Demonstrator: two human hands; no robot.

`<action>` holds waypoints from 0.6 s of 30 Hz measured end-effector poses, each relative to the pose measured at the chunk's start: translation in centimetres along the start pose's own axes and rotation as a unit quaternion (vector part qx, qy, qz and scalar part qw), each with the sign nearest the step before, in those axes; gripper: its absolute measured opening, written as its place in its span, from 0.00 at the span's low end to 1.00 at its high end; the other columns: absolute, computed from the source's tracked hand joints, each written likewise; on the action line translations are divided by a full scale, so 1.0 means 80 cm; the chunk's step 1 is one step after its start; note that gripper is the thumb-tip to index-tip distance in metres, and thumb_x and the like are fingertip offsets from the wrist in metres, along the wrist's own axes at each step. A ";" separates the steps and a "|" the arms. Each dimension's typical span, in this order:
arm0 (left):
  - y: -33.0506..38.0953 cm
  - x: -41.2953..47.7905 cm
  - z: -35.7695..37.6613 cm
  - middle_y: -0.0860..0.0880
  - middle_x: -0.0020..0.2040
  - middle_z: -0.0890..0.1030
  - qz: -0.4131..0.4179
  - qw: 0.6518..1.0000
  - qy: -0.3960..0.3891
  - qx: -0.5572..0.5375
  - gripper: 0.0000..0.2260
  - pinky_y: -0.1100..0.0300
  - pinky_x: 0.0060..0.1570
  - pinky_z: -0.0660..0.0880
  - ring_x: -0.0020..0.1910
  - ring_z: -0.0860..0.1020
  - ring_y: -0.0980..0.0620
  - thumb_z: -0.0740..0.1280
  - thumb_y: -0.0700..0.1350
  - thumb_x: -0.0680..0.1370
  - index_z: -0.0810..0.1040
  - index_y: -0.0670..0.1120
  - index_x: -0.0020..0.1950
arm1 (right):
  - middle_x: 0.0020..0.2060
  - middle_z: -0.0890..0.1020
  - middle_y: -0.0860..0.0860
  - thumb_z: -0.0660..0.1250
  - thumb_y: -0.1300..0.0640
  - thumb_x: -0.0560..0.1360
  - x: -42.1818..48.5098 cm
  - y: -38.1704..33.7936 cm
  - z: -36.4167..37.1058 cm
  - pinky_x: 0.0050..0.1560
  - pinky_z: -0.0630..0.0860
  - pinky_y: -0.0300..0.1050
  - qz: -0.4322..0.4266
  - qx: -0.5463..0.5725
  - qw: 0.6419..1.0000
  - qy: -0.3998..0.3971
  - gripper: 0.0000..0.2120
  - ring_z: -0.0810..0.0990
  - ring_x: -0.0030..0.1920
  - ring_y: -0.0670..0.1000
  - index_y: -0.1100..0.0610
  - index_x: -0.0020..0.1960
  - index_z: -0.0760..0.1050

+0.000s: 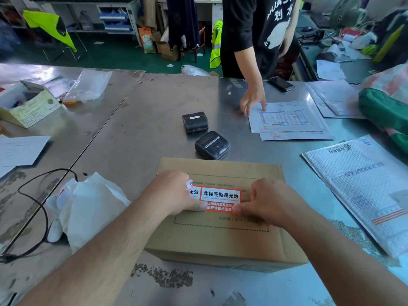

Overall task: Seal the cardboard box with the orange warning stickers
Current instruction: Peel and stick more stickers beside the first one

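left hand [174,193] pinches the orange sticker [219,195] at its 9 o'clock end, right hand [271,202] thumbs it down (grip unclear), so I'd rub outward, flat onto the cardboard box [220,237].

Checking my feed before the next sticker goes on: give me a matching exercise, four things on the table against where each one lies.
Things:
1 orange sticker
2 white plastic bag
3 bubble mailer
4 black phone

Places:
A right of the cardboard box
B far edge of the table, by the other person
C on the box top, pressed by the left hand and right hand
D left of the box

Pairs: 1-C, 2-D, 3-A, 4-B
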State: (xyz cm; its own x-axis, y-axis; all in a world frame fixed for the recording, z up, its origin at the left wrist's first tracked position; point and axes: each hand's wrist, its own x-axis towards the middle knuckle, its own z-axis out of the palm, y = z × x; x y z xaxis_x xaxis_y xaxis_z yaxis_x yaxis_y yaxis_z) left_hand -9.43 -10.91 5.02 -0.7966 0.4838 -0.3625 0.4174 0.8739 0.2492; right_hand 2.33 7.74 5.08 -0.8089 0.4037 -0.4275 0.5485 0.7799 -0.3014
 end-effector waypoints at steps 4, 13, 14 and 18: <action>-0.002 -0.002 0.000 0.53 0.36 0.76 0.012 1.000 0.001 0.006 0.23 0.58 0.28 0.62 0.32 0.71 0.55 0.77 0.64 0.62 0.70 0.49 0.37 | 0.36 0.84 0.51 0.79 0.35 0.60 -0.005 0.000 -0.001 0.40 0.78 0.47 -0.007 0.005 1.000 -0.008 0.26 0.83 0.40 0.52 0.53 0.37 0.71; 0.001 0.001 0.020 0.54 0.32 0.69 -0.024 0.995 0.099 -0.022 0.25 0.58 0.27 0.59 0.31 0.68 0.53 0.68 0.68 0.70 0.66 0.48 0.34 | 0.23 0.78 0.52 0.66 0.36 0.76 0.007 -0.007 0.005 0.28 0.71 0.41 0.050 0.031 0.998 0.029 0.25 0.77 0.23 0.51 0.57 0.37 0.72; 0.002 0.002 0.021 0.53 0.32 0.71 -0.030 0.993 0.110 -0.022 0.25 0.58 0.27 0.60 0.31 0.69 0.52 0.66 0.67 0.72 0.66 0.47 0.33 | 0.23 0.77 0.53 0.64 0.36 0.77 0.009 -0.008 0.006 0.28 0.70 0.41 0.055 0.033 0.997 0.032 0.25 0.77 0.23 0.51 0.58 0.36 0.72; 0.006 0.004 0.021 0.51 0.33 0.73 -0.048 0.991 0.125 -0.021 0.23 0.57 0.28 0.60 0.31 0.70 0.53 0.61 0.64 0.77 0.68 0.47 0.33 | 0.23 0.76 0.53 0.61 0.37 0.79 0.012 -0.009 0.007 0.28 0.70 0.42 0.056 0.038 0.997 0.039 0.26 0.77 0.23 0.51 0.58 0.36 0.72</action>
State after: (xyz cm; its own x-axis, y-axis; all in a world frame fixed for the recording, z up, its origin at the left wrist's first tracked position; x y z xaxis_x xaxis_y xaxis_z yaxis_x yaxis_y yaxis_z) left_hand -8.76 -10.29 3.48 -0.9173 0.3672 -0.1540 0.3203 0.9102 0.2625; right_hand 1.30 7.25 4.40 -0.7543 0.5248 -0.3945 0.6481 0.6909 -0.3204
